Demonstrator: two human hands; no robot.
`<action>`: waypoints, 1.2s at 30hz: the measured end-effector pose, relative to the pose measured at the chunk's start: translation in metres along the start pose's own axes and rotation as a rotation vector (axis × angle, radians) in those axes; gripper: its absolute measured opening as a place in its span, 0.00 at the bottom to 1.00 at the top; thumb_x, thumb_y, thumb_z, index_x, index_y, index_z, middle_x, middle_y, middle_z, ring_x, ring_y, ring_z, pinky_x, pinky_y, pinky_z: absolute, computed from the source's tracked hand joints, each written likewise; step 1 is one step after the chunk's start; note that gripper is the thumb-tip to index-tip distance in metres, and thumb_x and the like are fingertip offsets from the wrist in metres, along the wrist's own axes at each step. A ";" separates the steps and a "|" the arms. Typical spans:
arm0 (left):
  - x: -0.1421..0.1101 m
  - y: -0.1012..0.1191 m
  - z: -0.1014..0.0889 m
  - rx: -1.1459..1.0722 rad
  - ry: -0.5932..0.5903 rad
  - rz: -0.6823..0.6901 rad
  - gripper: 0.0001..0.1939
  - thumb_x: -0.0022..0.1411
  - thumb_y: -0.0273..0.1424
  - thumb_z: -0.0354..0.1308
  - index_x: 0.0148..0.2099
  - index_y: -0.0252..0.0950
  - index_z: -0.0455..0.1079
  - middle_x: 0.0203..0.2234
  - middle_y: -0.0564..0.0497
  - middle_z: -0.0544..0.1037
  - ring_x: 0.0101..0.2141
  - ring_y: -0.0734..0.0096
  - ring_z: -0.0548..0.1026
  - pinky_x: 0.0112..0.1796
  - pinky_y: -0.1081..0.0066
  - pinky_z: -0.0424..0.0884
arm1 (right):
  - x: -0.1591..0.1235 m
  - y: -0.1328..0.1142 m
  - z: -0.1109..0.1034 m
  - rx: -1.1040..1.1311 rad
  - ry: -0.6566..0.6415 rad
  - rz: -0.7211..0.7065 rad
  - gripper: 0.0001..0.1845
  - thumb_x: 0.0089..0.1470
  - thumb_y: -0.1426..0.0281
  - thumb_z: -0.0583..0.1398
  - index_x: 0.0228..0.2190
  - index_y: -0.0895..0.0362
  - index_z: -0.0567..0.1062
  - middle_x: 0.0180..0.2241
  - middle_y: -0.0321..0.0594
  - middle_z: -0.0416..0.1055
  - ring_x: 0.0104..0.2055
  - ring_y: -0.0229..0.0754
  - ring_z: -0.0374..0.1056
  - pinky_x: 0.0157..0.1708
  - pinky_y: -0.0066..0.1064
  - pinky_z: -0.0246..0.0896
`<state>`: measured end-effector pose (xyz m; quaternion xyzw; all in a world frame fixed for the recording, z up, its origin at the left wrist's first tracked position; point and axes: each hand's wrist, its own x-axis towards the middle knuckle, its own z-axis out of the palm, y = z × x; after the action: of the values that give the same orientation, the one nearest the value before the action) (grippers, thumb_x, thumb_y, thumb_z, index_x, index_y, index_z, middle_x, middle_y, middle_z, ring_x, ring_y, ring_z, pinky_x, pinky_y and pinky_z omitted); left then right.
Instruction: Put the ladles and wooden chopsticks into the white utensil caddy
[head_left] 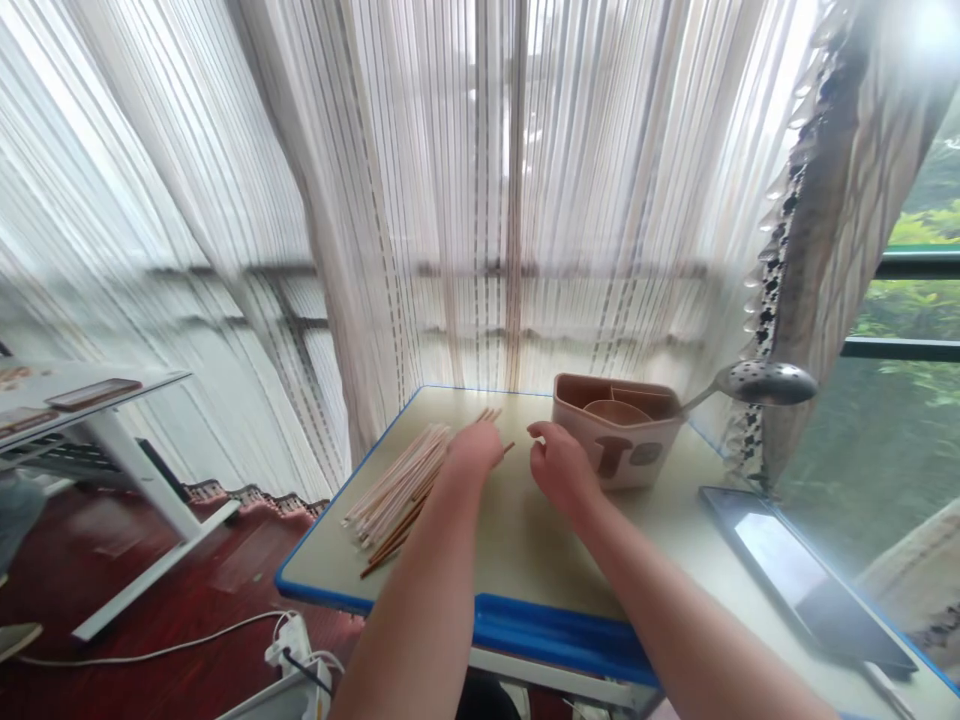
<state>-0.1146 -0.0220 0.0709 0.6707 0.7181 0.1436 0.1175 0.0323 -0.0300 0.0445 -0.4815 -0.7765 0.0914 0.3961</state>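
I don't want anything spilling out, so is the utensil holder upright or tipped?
Upright: the utensil holder stands on the table, its open top facing up and the skimmer sticking out past its rim.

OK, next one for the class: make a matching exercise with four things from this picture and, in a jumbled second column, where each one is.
Things
1. Sticks
2. Perforated ladle
3. Flat screen device
4. Right hand

Places
A. Lying near the table's right edge
B. Close to the utensil holder's left side
C. At the left hand
D. Sticking out of the holder

Pairs: 1-C, 2-D, 3-A, 4-B
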 end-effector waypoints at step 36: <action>-0.030 0.030 -0.021 -0.632 -0.053 0.356 0.10 0.50 0.33 0.58 0.35 0.34 0.73 0.30 0.50 0.77 0.32 0.68 0.73 0.34 0.70 0.67 | 0.010 -0.007 -0.049 0.589 0.777 0.050 0.09 0.54 0.66 0.54 0.36 0.57 0.70 0.36 0.42 0.71 0.37 0.40 0.67 0.40 0.35 0.63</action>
<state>-0.0920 -0.0507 0.1003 0.7191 0.5072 0.3594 0.3106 0.0596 -0.0375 0.0860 -0.3659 -0.5007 0.1301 0.7736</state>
